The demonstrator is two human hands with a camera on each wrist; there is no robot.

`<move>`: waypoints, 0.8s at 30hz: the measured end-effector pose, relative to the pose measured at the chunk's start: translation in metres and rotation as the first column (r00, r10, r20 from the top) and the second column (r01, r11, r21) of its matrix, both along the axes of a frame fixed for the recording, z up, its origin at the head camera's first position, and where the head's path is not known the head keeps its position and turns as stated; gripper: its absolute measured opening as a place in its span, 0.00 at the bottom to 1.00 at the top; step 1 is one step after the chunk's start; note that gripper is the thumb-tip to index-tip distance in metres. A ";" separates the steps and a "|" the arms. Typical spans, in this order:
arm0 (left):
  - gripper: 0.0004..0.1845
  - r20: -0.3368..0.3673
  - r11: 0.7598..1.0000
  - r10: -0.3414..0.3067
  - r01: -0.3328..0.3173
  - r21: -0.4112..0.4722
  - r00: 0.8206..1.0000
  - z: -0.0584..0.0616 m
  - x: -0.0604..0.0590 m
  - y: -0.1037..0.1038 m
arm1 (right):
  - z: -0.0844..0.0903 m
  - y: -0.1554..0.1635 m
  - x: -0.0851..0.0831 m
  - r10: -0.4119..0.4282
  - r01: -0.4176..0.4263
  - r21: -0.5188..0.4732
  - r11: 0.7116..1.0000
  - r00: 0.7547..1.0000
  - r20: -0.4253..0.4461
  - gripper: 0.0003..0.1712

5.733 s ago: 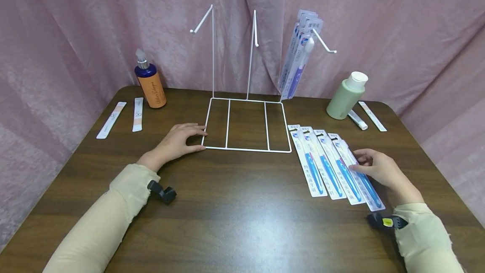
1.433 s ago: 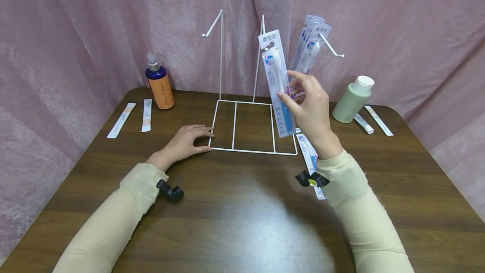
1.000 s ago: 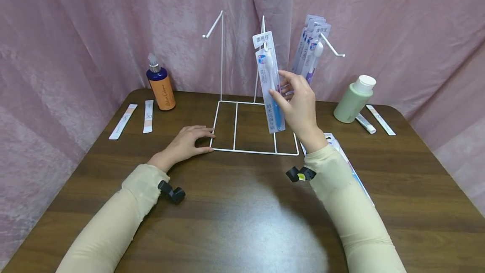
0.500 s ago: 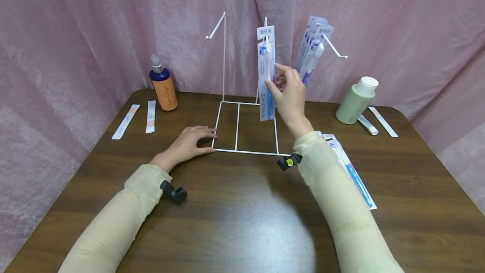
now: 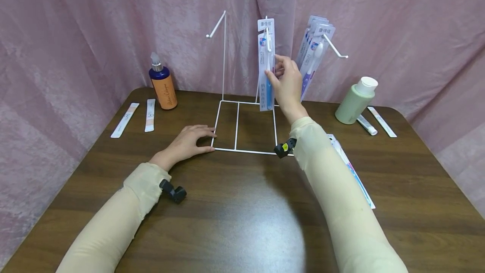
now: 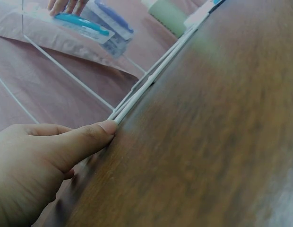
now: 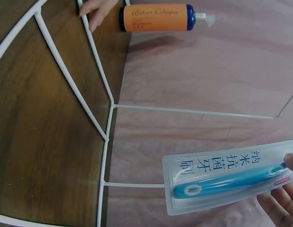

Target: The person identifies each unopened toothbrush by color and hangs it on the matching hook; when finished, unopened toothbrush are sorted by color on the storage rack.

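Pinching the toothbrush pack (image 5: 263, 62), the right grip (image 5: 289, 81) is sliding it farther back along the middle hook (image 5: 268, 41), upper centre of the frame; hanging is apparently nearing completion. The left grip (image 5: 188, 140), relaxed and apart, is touching the rack (image 5: 254, 152).

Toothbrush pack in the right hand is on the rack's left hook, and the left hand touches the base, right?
No, wrong hook: the head view shows the toothbrush pack on the middle hook of the rack, in the right hand, with the left hand touching the base.
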State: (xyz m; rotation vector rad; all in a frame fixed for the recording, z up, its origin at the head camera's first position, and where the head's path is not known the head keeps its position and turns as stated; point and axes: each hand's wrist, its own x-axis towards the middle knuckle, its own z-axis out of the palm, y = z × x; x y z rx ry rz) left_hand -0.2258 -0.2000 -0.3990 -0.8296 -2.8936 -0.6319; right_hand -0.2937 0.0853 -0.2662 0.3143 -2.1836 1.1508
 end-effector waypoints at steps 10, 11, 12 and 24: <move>0.25 -0.009 1.000 -0.003 0.003 -0.004 1.000 -0.002 0.000 0.000 | 0.004 -0.003 -0.015 -0.034 0.032 0.025 0.999 0.997 0.070 0.26; 0.25 -0.009 1.000 -0.003 0.003 -0.005 1.000 -0.002 -0.001 0.000 | 0.004 -0.003 -0.017 -0.037 0.035 0.026 0.999 0.996 0.083 0.26; 0.25 -0.008 1.000 -0.003 0.003 -0.005 1.000 -0.002 -0.001 0.000 | 0.004 -0.003 -0.018 -0.037 0.034 0.027 0.999 0.995 0.094 0.26; 0.25 0.007 1.000 -0.019 0.019 -0.004 1.000 -0.005 -0.004 0.004 | 0.008 0.000 -0.024 -0.050 0.031 0.098 0.995 0.978 0.202 0.27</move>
